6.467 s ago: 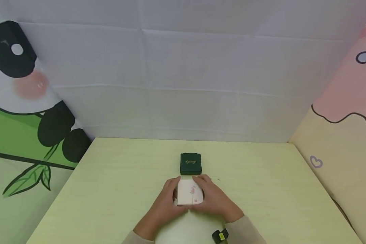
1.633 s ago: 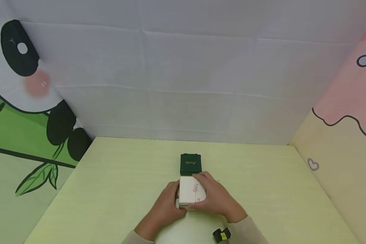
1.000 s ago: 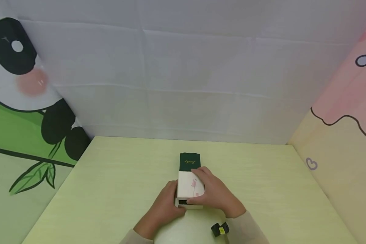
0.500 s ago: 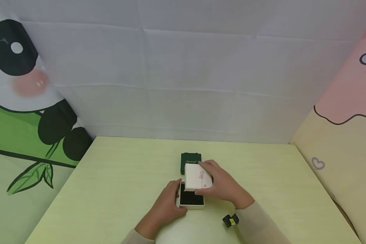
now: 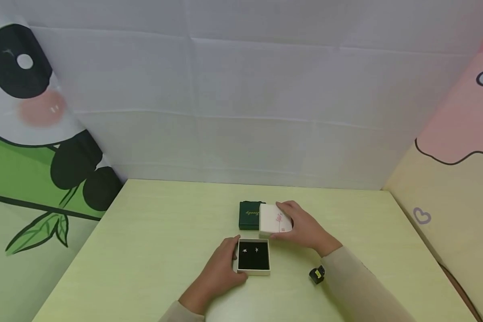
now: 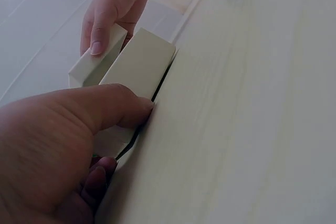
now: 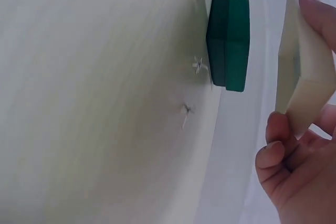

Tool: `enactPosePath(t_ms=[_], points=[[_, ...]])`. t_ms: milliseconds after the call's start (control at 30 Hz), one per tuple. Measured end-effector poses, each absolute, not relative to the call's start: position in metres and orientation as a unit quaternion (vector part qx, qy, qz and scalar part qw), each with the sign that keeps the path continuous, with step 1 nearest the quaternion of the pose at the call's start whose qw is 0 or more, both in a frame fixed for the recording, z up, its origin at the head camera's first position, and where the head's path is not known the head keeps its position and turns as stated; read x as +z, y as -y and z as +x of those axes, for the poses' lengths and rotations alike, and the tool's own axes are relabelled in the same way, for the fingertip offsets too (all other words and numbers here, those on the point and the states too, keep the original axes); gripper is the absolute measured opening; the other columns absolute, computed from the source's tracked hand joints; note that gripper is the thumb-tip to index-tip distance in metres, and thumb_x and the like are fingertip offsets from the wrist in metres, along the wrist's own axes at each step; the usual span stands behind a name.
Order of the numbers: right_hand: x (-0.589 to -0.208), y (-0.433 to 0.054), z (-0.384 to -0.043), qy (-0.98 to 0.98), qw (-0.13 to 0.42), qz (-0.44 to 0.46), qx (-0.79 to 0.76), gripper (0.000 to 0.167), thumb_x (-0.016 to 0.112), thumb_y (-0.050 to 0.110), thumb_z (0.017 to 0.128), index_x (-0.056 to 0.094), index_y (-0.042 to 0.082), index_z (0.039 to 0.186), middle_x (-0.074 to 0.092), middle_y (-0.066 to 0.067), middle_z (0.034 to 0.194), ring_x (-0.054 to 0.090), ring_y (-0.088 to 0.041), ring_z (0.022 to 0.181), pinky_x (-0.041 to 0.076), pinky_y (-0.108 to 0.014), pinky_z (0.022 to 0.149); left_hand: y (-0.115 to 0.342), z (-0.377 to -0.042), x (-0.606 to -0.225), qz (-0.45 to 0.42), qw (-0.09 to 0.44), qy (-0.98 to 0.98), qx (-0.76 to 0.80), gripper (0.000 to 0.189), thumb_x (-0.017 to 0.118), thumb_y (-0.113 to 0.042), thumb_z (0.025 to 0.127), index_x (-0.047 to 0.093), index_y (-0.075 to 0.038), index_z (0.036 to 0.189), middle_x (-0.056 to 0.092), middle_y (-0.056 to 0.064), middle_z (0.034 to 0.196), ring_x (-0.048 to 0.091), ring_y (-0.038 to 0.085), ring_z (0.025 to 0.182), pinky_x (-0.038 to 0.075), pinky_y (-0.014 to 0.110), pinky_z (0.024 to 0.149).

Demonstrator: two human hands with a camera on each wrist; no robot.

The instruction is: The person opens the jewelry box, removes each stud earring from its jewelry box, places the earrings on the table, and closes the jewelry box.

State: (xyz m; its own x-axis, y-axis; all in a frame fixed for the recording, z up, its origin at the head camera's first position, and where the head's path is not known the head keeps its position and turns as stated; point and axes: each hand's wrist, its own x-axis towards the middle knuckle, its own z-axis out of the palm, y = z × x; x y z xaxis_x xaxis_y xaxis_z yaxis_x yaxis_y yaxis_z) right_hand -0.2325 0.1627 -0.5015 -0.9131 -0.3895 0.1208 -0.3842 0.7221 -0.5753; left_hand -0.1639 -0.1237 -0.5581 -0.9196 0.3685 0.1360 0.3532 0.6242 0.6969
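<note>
My left hand (image 5: 219, 266) grips the white jewelry box base (image 5: 253, 272) on the table, thumb at the near edge and fingers around its left side. Its black insert (image 5: 253, 261) carries two small star-shaped stud earrings (image 5: 256, 250). With thumb and fingers my right hand (image 5: 306, 228) holds the white lid (image 5: 269, 219), printed with a pink flower, above the table behind the base. In the right wrist view the lid (image 7: 317, 72) is tilted, its hollow underside partly showing. Part of the green jewelry box (image 5: 248, 215) is hidden behind the lid in the head view.
Two more small star-shaped pieces, one star (image 7: 198, 65) and another star (image 7: 187, 109), lie on the table near the green box. A black device with a yellow mark (image 5: 317, 274) sits at the right wrist. A white cloth (image 5: 241, 89) hangs behind the table (image 5: 165, 214).
My right hand has lifted the lid off the base and carried it away and to the right, uncovering the black insert and earrings. My left hand has stayed at the base.
</note>
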Motion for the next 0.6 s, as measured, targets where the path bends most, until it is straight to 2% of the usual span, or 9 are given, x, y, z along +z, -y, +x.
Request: enactPosePath(t_ms=[233, 600], points=[[-0.49, -0.167, -0.243, -0.935, 0.001, -0.227, -0.272, 0.102, 0.086, 0.05, 0.081, 0.039, 0.004, 0.158, 0.045, -0.009, 0.148, 0.054, -0.017, 0.103, 0.048, -0.038, 0.085, 0.123, -0.165, -0.559, 0.202, 0.015, -0.9, 0.386, 0.096, 0.085, -0.018, 0.07, 0.04, 0.003, 0.152, 0.05, -0.004, 0.108, 0.051, 0.011, 0.093, 0.047, 0.034, 0.085], [-0.483, -0.177, -0.265, -0.94, 0.027, -0.205, -0.27, 0.102, 0.086, 0.049, 0.081, 0.038, 0.006, 0.159, 0.045, -0.012, 0.149, 0.053, -0.022, 0.105, 0.047, -0.041, 0.089, 0.126, -0.162, -0.556, 0.203, 0.017, -0.9, 0.386, 0.095, 0.084, -0.018, 0.071, 0.04, 0.003, 0.152, 0.049, -0.005, 0.106, 0.051, 0.011, 0.093, 0.046, 0.033, 0.085]])
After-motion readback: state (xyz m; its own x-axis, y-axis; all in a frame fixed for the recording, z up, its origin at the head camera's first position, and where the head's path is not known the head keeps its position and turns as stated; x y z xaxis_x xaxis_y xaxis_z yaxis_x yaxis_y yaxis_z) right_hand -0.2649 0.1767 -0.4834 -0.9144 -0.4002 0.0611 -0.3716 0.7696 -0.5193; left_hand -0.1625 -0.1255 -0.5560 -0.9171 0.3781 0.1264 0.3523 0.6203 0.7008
